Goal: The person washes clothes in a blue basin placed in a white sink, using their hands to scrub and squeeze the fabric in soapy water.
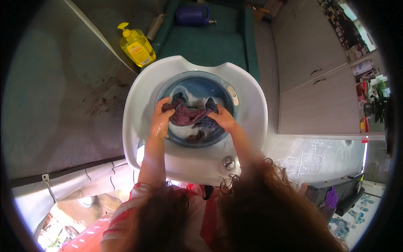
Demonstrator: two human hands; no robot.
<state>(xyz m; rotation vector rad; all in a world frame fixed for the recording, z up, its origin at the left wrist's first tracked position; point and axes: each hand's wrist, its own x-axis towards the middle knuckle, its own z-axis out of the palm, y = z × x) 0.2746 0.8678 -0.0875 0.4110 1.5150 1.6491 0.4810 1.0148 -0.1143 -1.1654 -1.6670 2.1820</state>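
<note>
A wet striped cloth (188, 115), reddish and dark, is stretched between my two hands over a blue-grey round plastic basin (195, 145). My left hand (161, 117) grips its left end, thumb and fingers pinched on it. At the other end, my right hand (223, 117) holds the cloth beside a dark fold. Soapy water (201, 88) with white foam lies in the basin, and more dark fabric (195, 136) is partly under the suds. The basin sits in a white sink-like bowl (258, 110).
A yellow pump bottle (137, 50) stands beyond the bowl's far left rim. Behind the bowl is a green padded seat (204, 41) with a purple container (192, 15) on it. A chrome knob (229, 163) is set in the near rim. Grey cabinets (318, 104) stand at the right.
</note>
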